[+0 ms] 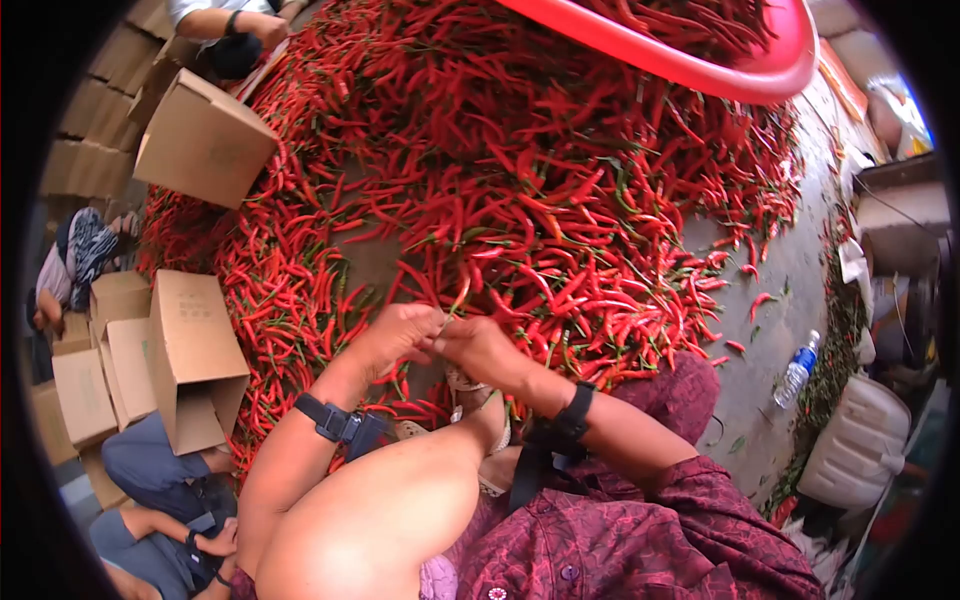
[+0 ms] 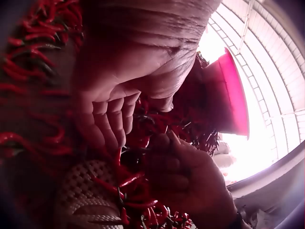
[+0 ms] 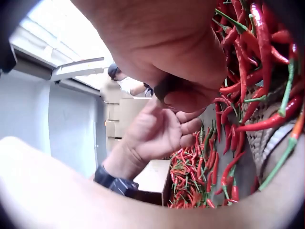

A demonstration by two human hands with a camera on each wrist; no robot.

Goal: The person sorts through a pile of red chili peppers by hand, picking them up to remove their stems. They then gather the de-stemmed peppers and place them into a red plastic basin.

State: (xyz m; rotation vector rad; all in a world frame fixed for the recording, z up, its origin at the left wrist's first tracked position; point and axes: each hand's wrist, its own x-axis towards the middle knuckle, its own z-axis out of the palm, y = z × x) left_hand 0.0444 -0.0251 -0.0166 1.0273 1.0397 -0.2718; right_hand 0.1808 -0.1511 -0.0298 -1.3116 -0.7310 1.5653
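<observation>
The left hand (image 1: 398, 335) and right hand (image 1: 482, 350) meet low over the heap of red chilli peppers (image 1: 560, 220). An orange-red chilli pepper (image 1: 461, 292) with a green stem end stands at their fingertips in the head view. The right hand (image 3: 176, 52) is curled, thumb against finger, apparently pinching the stem; its fingers partly hide the contact. Loosely bent fingers and a visible palm show on the left hand (image 3: 155, 133), which grips nothing visible. In the left wrist view, the right hand (image 2: 190, 181) faces the left hand (image 2: 128, 71).
A pink-red tub (image 1: 740, 82) of peppers stands beyond the heap. Cardboard boxes (image 1: 205, 140) lie at the left, near other people. A plastic bottle (image 1: 797, 372) and a white jerrycan (image 1: 855, 440) are at the right. The wearer's bare knee and a patterned shoe (image 2: 88, 198) are close below the hands.
</observation>
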